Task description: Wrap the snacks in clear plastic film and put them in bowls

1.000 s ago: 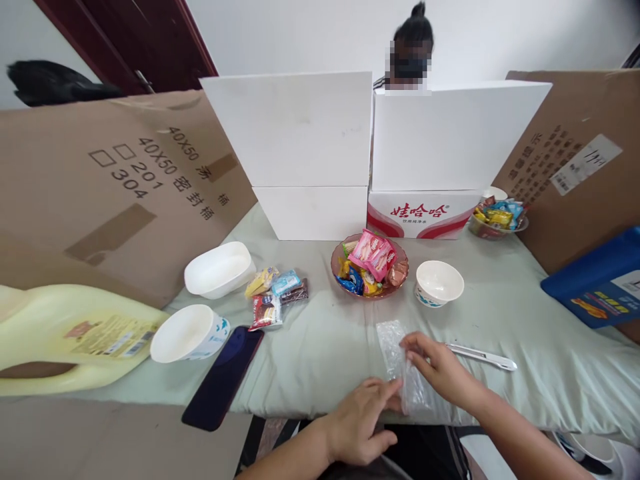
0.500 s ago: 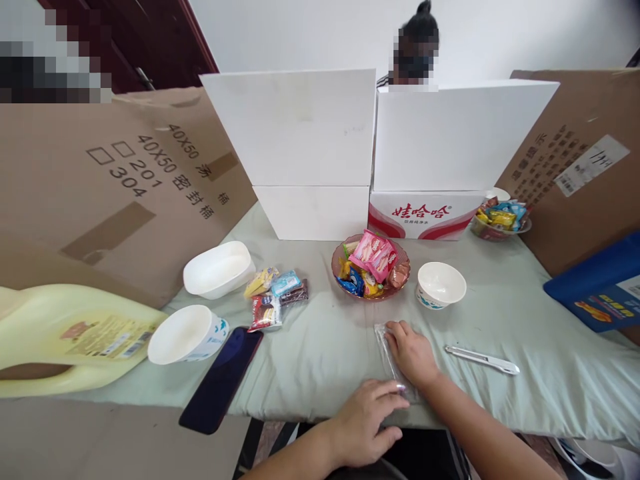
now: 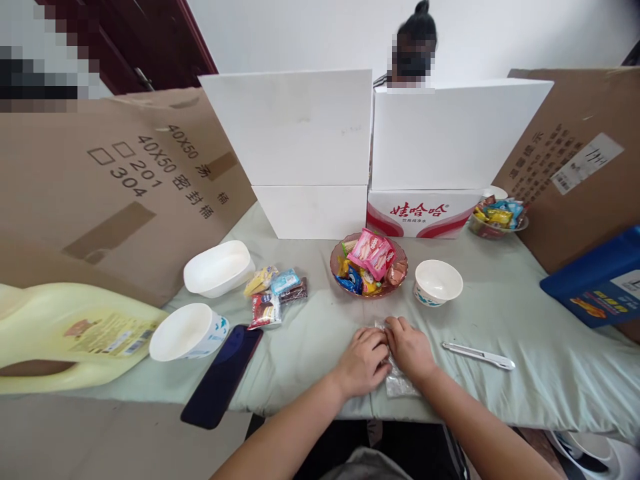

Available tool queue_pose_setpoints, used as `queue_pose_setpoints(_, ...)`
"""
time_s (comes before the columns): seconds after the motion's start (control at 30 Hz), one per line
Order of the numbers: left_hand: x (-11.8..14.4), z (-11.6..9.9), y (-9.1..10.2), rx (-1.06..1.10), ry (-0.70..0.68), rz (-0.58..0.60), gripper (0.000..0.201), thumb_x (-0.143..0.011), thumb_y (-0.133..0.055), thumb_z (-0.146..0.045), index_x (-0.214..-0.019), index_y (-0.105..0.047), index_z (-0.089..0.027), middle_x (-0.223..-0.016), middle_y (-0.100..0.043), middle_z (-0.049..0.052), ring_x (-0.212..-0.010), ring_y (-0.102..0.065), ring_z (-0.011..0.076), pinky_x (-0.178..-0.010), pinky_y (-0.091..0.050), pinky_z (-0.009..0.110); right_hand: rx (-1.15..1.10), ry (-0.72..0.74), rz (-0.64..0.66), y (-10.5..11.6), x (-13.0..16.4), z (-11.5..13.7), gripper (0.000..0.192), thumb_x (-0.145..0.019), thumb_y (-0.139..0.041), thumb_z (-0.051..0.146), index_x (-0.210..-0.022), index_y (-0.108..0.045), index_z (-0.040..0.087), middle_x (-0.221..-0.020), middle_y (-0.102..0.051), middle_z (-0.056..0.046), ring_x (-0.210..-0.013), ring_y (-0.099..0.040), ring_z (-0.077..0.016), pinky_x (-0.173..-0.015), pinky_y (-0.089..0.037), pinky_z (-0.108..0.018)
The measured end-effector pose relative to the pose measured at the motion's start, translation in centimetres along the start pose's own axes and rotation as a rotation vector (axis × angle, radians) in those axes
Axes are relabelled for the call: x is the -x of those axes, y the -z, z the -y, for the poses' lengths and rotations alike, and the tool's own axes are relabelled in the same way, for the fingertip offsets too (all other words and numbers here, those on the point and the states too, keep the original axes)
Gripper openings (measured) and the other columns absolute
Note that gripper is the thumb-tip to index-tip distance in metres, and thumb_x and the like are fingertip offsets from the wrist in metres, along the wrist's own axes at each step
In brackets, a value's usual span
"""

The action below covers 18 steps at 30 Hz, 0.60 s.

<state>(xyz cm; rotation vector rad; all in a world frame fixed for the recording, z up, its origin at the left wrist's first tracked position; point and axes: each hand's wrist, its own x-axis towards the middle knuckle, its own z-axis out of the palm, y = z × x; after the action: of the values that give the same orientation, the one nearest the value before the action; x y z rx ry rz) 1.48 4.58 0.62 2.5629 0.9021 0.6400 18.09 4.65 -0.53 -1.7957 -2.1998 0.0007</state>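
A clear plastic bag [image 3: 400, 383] lies crumpled on the cloth in front of me, mostly covered by my hands. My left hand [image 3: 361, 360] rests on its left side, fingers curled down onto the plastic. Close beside it, my right hand [image 3: 409, 348] has its fingertips closed on the bag's upper part. Just beyond both hands is a pink glass bowl [image 3: 336, 277] heaped with wrapped snacks, pink packets [image 3: 371, 252] on top. To its right stands a white paper bowl [image 3: 438, 283]. A white utility knife [image 3: 479, 356] lies right of my right hand.
On the left are a phone [image 3: 223, 377], two white bowls [image 3: 187, 333], several snack packets [image 3: 265, 309] and a yellow jug [image 3: 80, 340]. White boxes [image 3: 310, 212] stand at the back, with a person behind them. A blue container [image 3: 595, 283] and another snack bowl [image 3: 493, 230] are at right.
My left hand has moved forward and up from the near table edge onto the bag, beside my right hand. My right hand stays at the bag. The view shifts slightly.
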Motion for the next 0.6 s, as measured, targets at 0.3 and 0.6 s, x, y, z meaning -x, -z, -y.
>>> queue_pose_setpoints(0.3, 0.4, 0.5, 0.0, 0.099, 0.013, -0.011, 0.018, -0.083, -0.052, -0.011, -0.095, -0.062, -0.019, -0.109, -0.061, 0.007, -0.115, -0.051, 0.0229, -0.102, -0.037, 0.041, 0.019, 0.115, -0.141, 3.9, 2.8, -2.9, 0.028, -0.096, -0.044, 0.03, -0.114, -0.06, 0.016, -0.116, -0.062, -0.014, -0.113, -0.055, -0.0267, -0.095, -0.043, -0.043)
queue_pose_setpoints(0.6, 0.6, 0.2, 0.0, 0.058, -0.063, 0.027, 0.015, -0.09, -0.056, -0.026, -0.102, -0.065, -0.021, -0.106, -0.064, 0.006, -0.115, -0.051, 0.0227, -0.103, -0.035, 0.04, 0.178, 0.484, -0.061, 2.1, 12.7, 0.4, 0.056, -0.083, -0.043, 0.008, -0.138, -0.046, 0.012, -0.146, -0.046, -0.009, -0.134, -0.039, -0.0245, -0.104, -0.037, -0.04)
